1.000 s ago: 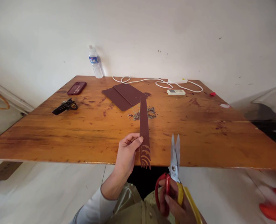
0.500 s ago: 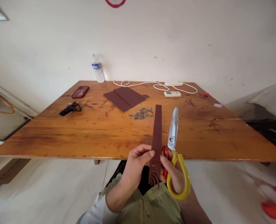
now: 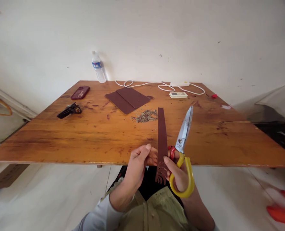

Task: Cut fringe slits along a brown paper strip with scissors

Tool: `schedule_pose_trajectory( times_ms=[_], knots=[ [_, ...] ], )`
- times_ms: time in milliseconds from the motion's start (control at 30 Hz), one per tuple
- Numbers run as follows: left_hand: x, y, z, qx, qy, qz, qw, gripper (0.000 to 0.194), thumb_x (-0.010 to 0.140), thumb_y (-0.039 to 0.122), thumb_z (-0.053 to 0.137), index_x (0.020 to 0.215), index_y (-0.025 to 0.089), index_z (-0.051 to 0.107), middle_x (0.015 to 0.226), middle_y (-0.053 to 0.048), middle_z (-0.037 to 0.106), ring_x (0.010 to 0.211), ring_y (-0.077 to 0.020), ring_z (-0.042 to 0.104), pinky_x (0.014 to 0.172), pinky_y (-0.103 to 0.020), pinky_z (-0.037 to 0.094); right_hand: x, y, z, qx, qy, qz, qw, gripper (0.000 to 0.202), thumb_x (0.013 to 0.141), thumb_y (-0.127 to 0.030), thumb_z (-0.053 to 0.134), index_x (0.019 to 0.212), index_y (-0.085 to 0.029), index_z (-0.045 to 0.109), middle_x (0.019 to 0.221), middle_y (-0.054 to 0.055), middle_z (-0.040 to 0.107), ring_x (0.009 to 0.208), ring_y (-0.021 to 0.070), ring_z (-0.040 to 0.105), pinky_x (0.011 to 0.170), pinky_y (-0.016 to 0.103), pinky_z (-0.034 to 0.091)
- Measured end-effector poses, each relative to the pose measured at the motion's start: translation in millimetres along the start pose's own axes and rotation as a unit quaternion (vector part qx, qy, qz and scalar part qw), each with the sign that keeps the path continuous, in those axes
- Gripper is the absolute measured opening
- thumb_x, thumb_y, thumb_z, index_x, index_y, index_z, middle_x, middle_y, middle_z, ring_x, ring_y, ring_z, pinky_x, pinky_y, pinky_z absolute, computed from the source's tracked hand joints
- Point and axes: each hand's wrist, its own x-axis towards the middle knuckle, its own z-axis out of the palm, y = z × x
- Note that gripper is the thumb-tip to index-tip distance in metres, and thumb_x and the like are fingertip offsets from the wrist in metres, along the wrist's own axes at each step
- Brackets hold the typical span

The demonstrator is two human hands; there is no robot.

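A long dark red strip (image 3: 162,134) stands nearly upright, with several curved cuts at its lower end. My right hand (image 3: 179,175) pinches it between thumb and fingers. That same hand also carries scissors (image 3: 183,134) with red and yellow handles, their blades closed and pointing up, just right of the strip. My left hand (image 3: 138,165) is at the strip's left side, its thumb raised off it and its fingers apart, some of them partly behind the strip; nothing shows in its grasp.
On the wooden table (image 3: 84,141) lie dark red sheets (image 3: 132,98), small scraps (image 3: 146,115), a black holder-like object (image 3: 69,110), a phone (image 3: 80,92), a white remote (image 3: 178,95) and a white cable (image 3: 144,84). A bottle (image 3: 99,69) stands by the wall.
My left thumb has come off the strip and that hand has opened. The scissors have tilted to the right in my right hand, and the strip now leans slightly left.
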Motion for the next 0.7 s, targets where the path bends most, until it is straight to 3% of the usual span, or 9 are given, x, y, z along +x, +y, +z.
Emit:
schedule_pose_trajectory(
  times_ms=[100, 200, 300, 333, 367, 433, 567, 600, 700],
  knots=[
    [13.3, 3.0, -3.2, 0.049, 0.031, 0.106, 0.993, 0.055, 0.082, 0.055, 0.075, 0.045, 0.019, 0.055, 0.053, 0.000, 0.054, 0.060, -0.0121, 0.053, 0.067, -0.025, 0.045, 2.3, -6.3, 2.8, 0.017, 0.026, 0.004, 1.000, 0.040, 0.078, -0.049, 0.083, 0.075, -0.026, 0.051, 0.047, -0.011, 0.043, 0.034, 0.0085, 0.039, 0.033, 0.020, 0.031],
    [25.4, 9.0, -7.8, 0.126, 0.052, 0.187, 0.973, 0.060, 0.094, 0.051, 0.062, 0.046, 0.021, 0.044, 0.047, 0.003, 0.041, 0.054, -0.0117, 0.047, 0.067, -0.027, 0.045, 3.6, -10.1, 3.4, 0.016, 0.048, 0.007, 0.999, 0.038, 0.076, -0.048, 0.083, 0.076, -0.025, 0.052, 0.048, -0.010, 0.046, 0.035, 0.0084, 0.040, 0.034, 0.019, 0.032],
    [28.8, 14.7, -12.9, 0.215, 0.045, 0.212, 0.952, 0.019, 0.095, 0.037, 0.061, 0.090, 0.021, 0.069, 0.061, 0.004, 0.060, 0.062, -0.0136, 0.059, 0.079, -0.031, 0.052, 5.2, -11.0, 1.6, -0.001, 0.069, 0.013, 0.998, 0.039, 0.073, -0.047, 0.084, 0.073, -0.025, 0.053, 0.044, -0.010, 0.046, 0.034, 0.0089, 0.041, 0.034, 0.020, 0.032],
    [27.6, 15.5, -14.4, 0.227, 0.040, 0.218, 0.948, 0.022, 0.093, 0.033, 0.063, 0.111, 0.022, 0.067, 0.077, 0.001, 0.070, 0.073, -0.0152, 0.066, 0.086, -0.033, 0.053, 5.7, -11.2, 1.0, -0.005, 0.074, 0.014, 0.997, 0.039, 0.072, -0.047, 0.085, 0.073, -0.024, 0.053, 0.043, -0.010, 0.046, 0.034, 0.0089, 0.042, 0.034, 0.020, 0.032],
    [25.6, 15.6, -15.6, 0.235, 0.037, 0.222, 0.946, 0.033, 0.091, 0.031, 0.064, 0.123, 0.023, 0.062, 0.093, -0.002, 0.074, 0.085, -0.0170, 0.070, 0.091, -0.035, 0.054, 6.1, -11.3, 0.6, -0.007, 0.076, 0.015, 0.997, 0.039, 0.071, -0.047, 0.085, 0.072, -0.024, 0.053, 0.042, -0.010, 0.046, 0.034, 0.0089, 0.041, 0.034, 0.020, 0.032],
    [21.9, 14.3, -16.8, 0.243, 0.027, 0.197, 0.950, 0.031, 0.091, 0.033, 0.063, 0.120, 0.022, 0.063, 0.109, -0.007, 0.073, 0.096, -0.0202, 0.071, 0.090, -0.037, 0.056, 6.6, -11.7, 0.4, 0.000, 0.075, 0.020, 0.997, 0.039, 0.071, -0.048, 0.085, 0.071, -0.025, 0.053, 0.041, -0.010, 0.045, 0.033, 0.0089, 0.041, 0.034, 0.020, 0.031],
    [33.0, 13.1, -12.7, 0.240, -0.048, 0.020, 0.969, 0.025, 0.093, 0.039, 0.055, 0.099, 0.018, 0.067, 0.088, -0.008, 0.072, 0.077, -0.0225, 0.070, 0.066, -0.036, 0.059, 6.1, -11.3, 3.3, 0.020, 0.075, 0.028, 0.997, 0.040, 0.070, -0.049, 0.085, 0.070, -0.025, 0.053, 0.042, -0.010, 0.044, 0.033, 0.0090, 0.038, 0.033, 0.020, 0.029],
    [40.9, 14.7, -10.4, 0.241, -0.054, 0.015, 0.969, 0.023, 0.091, 0.035, 0.057, 0.103, 0.019, 0.067, 0.094, -0.010, 0.074, 0.082, -0.0238, 0.071, 0.070, -0.038, 0.060, 5.9, -10.7, 4.3, 0.021, 0.080, 0.028, 0.996, 0.041, 0.069, -0.049, 0.086, 0.070, -0.025, 0.052, 0.042, -0.010, 0.043, 0.033, 0.0089, 0.038, 0.033, 0.020, 0.029],
    [66.4, 23.6, -3.9, 0.248, 0.000, 0.124, 0.961, 0.024, 0.082, 0.021, 0.066, 0.105, 0.021, 0.070, 0.123, -0.010, 0.073, 0.117, -0.0252, 0.067, 0.106, -0.041, 0.050, 5.5, -8.7, 6.6, 0.023, 0.094, 0.024, 0.995, 0.042, 0.069, -0.049, 0.085, 0.070, -0.025, 0.051, 0.043, -0.011, 0.042, 0.033, 0.0084, 0.038, 0.032, 0.019, 0.029]
  ],
)
